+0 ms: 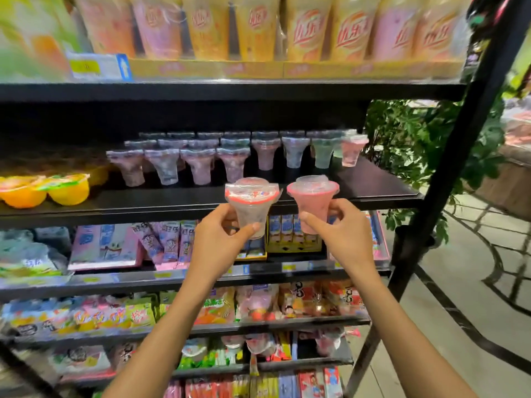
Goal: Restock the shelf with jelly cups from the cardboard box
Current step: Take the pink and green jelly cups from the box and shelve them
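Observation:
My left hand (219,237) grips a clear whitish jelly cup (251,202) with a red-rimmed lid by its narrow base. My right hand (337,229) grips a pink jelly cup (313,199) the same way. Both cups are upright, side by side, held just in front of the black shelf's front edge (172,209). Further back on that shelf stand several rows of jelly cups (201,165), with one pink cup (352,150) at the right end of the rows. The cardboard box is out of view.
Orange and yellow jelly tubs (43,191) sit at the shelf's left. Bare shelf surface (373,182) lies right of the hands. Tall drink cups (258,27) fill the shelf above; snack packs fill the lower shelves. A black frame post (448,173) and a green plant (416,147) stand right.

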